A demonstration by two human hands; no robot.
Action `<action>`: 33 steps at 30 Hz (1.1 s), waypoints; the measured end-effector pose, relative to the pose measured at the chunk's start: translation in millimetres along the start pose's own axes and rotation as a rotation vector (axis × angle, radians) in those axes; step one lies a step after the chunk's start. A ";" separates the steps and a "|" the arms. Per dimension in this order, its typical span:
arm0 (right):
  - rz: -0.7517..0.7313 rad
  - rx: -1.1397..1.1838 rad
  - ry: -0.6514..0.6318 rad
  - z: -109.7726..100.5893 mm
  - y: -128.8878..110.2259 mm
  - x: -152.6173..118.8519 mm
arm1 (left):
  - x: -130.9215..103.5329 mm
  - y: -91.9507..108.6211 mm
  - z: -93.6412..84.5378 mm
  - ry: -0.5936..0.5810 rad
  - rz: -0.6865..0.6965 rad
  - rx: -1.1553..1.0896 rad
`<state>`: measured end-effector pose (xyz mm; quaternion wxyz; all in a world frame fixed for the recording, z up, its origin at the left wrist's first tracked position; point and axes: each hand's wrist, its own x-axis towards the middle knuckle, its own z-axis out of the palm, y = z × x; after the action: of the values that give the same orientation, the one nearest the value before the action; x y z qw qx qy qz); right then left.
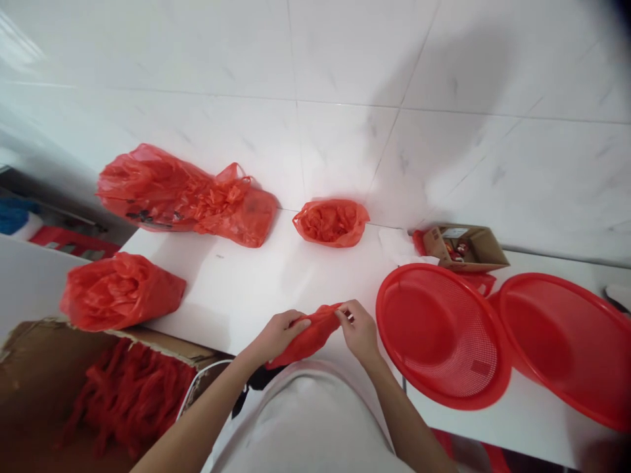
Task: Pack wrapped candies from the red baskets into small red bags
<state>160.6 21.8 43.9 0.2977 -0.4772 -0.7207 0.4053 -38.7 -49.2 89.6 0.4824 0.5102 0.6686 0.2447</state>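
Observation:
A red plastic bag (pixel 311 336) is stretched between my two hands, just above the front edge of the white table (pixel 246 289). My left hand (pixel 282 334) grips its left part, thumb on top. At its upper right corner my right hand (pixel 355 326) pinches the plastic between thumb and fingers. Beyond my hands, near the wall, an open red bag (pixel 331 223) stands with crumpled red plastic inside.
Large red bags (pixel 158 190) lie at the back left. Another filled red bag (pixel 123 292) sits at the left edge, above a cardboard box (pixel 29 341) of red strips. Two red baskets (pixel 434 335) (pixel 566 341) and a small carton (pixel 483 248) occupy the right.

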 end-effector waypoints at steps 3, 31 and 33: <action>0.094 0.037 0.099 0.9 10.6 -2.4 | 2.2 -15.5 -5.8 0.052 0.050 0.074; 0.276 -0.184 0.099 27.4 36.6 14.6 | 25.6 -90.0 13.4 0.217 0.174 0.319; 0.331 -0.089 0.204 19.5 38.2 20.6 | 22.8 -90.4 7.4 0.238 0.164 0.182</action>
<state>154.3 43.4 2.0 0.2774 -0.6403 -0.6157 0.3660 -72.7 -62.0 3.5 0.3299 0.5721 0.6966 0.2803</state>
